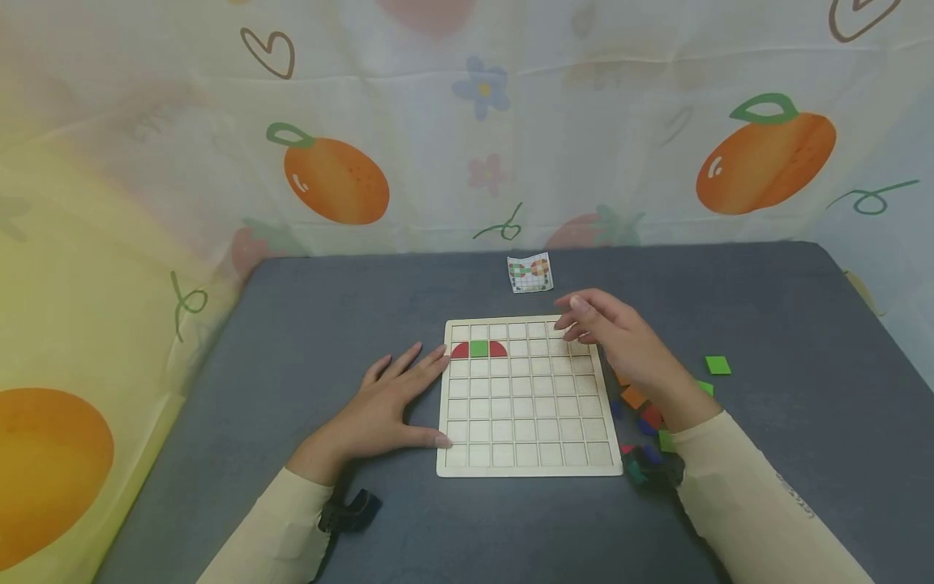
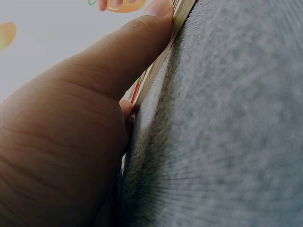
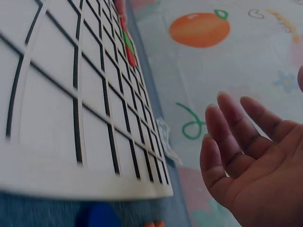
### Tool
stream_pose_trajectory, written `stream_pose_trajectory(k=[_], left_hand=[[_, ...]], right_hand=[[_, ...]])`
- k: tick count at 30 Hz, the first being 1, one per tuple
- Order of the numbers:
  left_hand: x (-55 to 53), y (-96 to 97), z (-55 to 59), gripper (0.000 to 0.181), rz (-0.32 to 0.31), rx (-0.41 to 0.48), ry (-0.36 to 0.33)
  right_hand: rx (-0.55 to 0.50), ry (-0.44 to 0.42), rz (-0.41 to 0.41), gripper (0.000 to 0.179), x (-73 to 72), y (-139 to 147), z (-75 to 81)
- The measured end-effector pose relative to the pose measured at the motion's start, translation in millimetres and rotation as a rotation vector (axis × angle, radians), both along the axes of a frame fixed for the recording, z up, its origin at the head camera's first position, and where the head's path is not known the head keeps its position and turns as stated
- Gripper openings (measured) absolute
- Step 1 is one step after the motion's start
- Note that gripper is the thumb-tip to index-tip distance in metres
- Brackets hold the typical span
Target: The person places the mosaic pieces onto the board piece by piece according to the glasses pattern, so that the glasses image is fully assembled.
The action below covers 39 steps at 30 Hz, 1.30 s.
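A pale wooden grid board (image 1: 527,409) lies flat on the table. In its second row from the back sit a green square tile (image 1: 478,349) and, on either side of it, a red quarter-round tile (image 1: 460,350) and another red quarter-round tile (image 1: 498,349). My left hand (image 1: 379,410) is spread out, thumb and fingertips touching the board's left edge. Over the back right corner hovers my right hand (image 1: 620,337), fingers loosely bent. The right wrist view shows its palm (image 3: 270,175) with nothing held, apart from the board.
Behind the board lies a small printed pattern card (image 1: 530,273). Loose coloured tiles, such as an orange one (image 1: 633,397) and a red one (image 1: 653,417), lie right of the board, partly hidden by my right arm. A green tile (image 1: 718,365) lies farther right. A patterned cloth (image 1: 452,162) hangs behind the table.
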<state>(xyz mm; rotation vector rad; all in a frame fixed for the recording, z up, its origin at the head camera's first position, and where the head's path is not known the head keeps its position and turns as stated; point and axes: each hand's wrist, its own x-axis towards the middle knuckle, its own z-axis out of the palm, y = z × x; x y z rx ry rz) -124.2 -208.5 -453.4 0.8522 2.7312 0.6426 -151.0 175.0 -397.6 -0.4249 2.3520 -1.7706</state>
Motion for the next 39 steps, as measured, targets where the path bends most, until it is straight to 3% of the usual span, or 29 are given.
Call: stream_pose_trajectory(k=[10, 25, 31, 39], left_hand=[[-0.2, -0.5, -0.4, 0.118, 0.001, -0.001, 0.000], [-0.2, 0.2, -0.5, 0.118, -0.002, -0.002, 0.000], [0.3, -0.3, -0.5, 0.119, -0.003, -0.001, -0.002], [0.6, -0.1, 0.5, 0.119, -0.004, 0.005, -0.001]], right_hand=[[0.023, 0.046, -0.067, 0.049, 11.9, 48.5, -3.1], [0.215, 0.108, -0.234, 0.048, 21.8, 114.7, -28.4], [0.271, 0.101, -0.276, 0.045, 20.7, 131.9, -36.7], [0.402, -0.005, -0.270, 0.048, 26.8, 154.4, -41.2]])
